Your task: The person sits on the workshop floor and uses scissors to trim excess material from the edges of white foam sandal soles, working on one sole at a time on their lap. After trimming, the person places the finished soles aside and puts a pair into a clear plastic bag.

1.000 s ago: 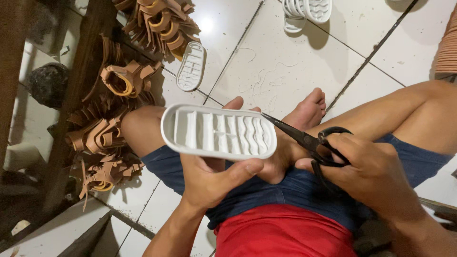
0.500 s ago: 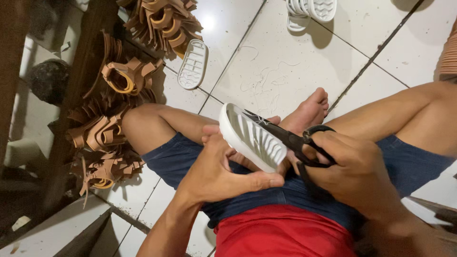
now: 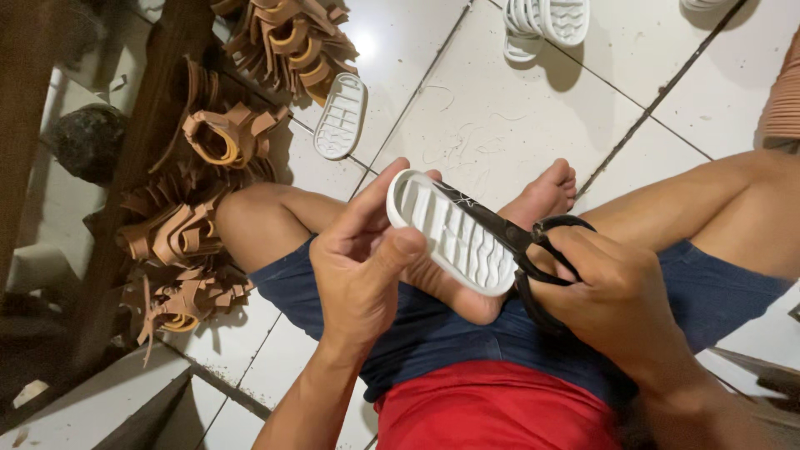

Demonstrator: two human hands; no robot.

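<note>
My left hand (image 3: 362,267) grips a white ridged shoe sole (image 3: 450,235), tilted with its tread side up, over my lap. My right hand (image 3: 621,304) holds black scissors (image 3: 508,237) by the handles. The blades lie along the sole's upper edge, touching its rim. I sit cross-legged on the floor in blue shorts and a red shirt, with one bare foot (image 3: 546,196) showing behind the sole.
Piles of brown leather sandal straps (image 3: 217,142) lie at the left and top left on the white tiled floor (image 3: 500,108). A loose white sole (image 3: 340,117) lies beside them; more white soles (image 3: 546,21) sit at the top. A dark wooden beam (image 3: 133,167) runs along the left.
My left hand has turned the sole from flat and crosswise to tilted lengthwise. The scissors moved from the sole's right end onto its upper rim.
</note>
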